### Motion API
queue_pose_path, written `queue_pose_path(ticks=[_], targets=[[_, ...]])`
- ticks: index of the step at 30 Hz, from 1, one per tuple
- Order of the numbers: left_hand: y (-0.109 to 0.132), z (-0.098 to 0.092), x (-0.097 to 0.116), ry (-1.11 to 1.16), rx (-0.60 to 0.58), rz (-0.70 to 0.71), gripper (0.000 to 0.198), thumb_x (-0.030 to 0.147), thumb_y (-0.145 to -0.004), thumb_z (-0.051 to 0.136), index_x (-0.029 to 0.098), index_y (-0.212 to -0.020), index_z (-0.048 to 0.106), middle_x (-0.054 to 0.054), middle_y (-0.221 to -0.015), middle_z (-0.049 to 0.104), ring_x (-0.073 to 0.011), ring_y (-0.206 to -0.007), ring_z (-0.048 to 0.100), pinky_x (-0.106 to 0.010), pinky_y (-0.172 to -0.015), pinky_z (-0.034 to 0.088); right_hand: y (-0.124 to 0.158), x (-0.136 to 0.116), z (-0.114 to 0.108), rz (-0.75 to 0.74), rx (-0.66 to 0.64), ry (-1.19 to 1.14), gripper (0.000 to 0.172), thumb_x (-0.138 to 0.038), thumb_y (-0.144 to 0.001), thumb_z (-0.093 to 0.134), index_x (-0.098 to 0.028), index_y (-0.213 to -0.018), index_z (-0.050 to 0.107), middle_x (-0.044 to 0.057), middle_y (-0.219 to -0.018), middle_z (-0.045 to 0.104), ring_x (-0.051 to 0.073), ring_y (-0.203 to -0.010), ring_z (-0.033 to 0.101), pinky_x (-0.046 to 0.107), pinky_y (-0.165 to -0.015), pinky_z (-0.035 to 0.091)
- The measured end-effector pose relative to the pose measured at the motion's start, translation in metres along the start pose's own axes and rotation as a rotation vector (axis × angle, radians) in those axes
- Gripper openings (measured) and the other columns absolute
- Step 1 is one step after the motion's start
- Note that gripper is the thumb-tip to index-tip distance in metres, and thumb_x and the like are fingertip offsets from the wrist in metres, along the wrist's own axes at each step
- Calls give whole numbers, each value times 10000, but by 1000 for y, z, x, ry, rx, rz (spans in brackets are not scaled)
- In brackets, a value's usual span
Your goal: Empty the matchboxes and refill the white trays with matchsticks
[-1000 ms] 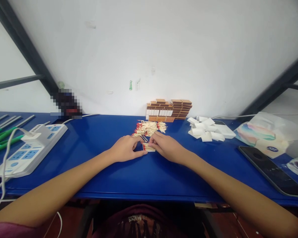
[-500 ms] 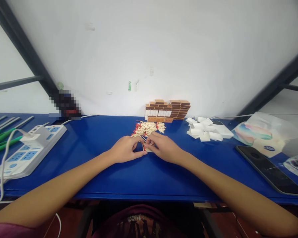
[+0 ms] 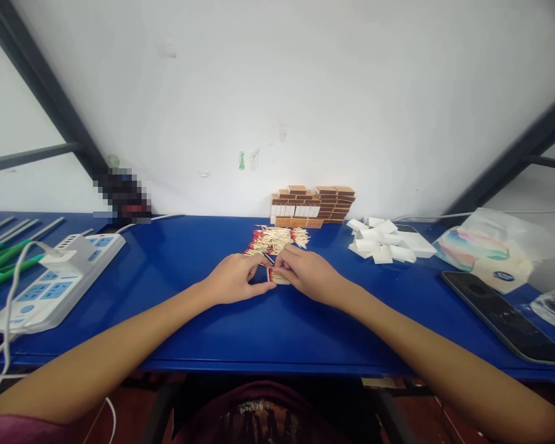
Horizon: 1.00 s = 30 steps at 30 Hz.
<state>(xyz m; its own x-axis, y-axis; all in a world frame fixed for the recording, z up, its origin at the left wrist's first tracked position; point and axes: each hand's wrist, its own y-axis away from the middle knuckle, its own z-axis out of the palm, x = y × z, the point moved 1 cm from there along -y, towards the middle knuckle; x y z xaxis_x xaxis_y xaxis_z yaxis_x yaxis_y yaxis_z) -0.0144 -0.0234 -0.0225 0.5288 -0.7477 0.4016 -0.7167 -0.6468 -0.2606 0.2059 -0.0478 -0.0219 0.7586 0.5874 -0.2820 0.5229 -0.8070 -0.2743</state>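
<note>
My left hand (image 3: 234, 277) and my right hand (image 3: 305, 272) meet on the blue table (image 3: 277, 327), fingers curled and pinched around a small matchbox tray of red-tipped matches (image 3: 276, 277). Both hands grip that tray from either side. Just beyond them lies a loose heap of matches (image 3: 277, 238). Behind the heap, against the wall, stand stacks of brown matchbox sleeves (image 3: 314, 203).
A pile of white inner trays (image 3: 388, 243) lies to the right. Farther right are a dark phone (image 3: 504, 317) and a plastic bag (image 3: 494, 246). On the left sit a white power strip (image 3: 60, 277) with a cable and green-handled tools (image 3: 4, 262).
The hands stay together on the tray; my right fingers have shifted slightly over the matches. The view has moved a little.
</note>
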Motion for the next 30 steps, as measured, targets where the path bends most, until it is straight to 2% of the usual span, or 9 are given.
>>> queue_pose_path(ticks=[6,10,14,23,30], targets=[[0,-4,-2,-3,62,-22,409,553,-916,649,211,-1139,675,64,-598,519,-125,-548,509,-254,-575,323,3,2,-16,-6,186,-84,126,-280,-1038,502,-217,-1083,601,56,-967,638,173,-765,584,297,-706,426],[0,-5,-4,-21,46,-31,409,559,-911,659,216,-1132,692,58,-606,529,-127,-552,511,-253,-583,321,3,9,-27,4,276,-107,165,-299,-1039,474,-213,-974,598,56,-906,624,176,-748,564,301,-697,424],[0,0,-6,-4,56,-40,434,575,-925,646,227,-1181,691,61,-610,518,-126,-552,502,-250,-589,318,2,17,-29,0,267,-104,180,-304,-1022,501,-207,-911,604,43,-840,595,177,-741,551,301,-686,411],[-1,5,-1,6,15,-92,430,586,-904,671,251,-1170,717,69,-589,497,-122,-545,498,-253,-569,302,0,38,-26,36,268,-77,180,-300,-1011,529,-201,-922,649,46,-859,605,183,-764,560,300,-720,408],[0,6,2,-28,-10,-97,421,586,-908,652,253,-1162,695,69,-603,522,-127,-551,515,-262,-571,302,1,38,-27,43,276,-48,182,-286,-1001,536,-197,-895,656,47,-827,610,184,-732,555,305,-691,404]])
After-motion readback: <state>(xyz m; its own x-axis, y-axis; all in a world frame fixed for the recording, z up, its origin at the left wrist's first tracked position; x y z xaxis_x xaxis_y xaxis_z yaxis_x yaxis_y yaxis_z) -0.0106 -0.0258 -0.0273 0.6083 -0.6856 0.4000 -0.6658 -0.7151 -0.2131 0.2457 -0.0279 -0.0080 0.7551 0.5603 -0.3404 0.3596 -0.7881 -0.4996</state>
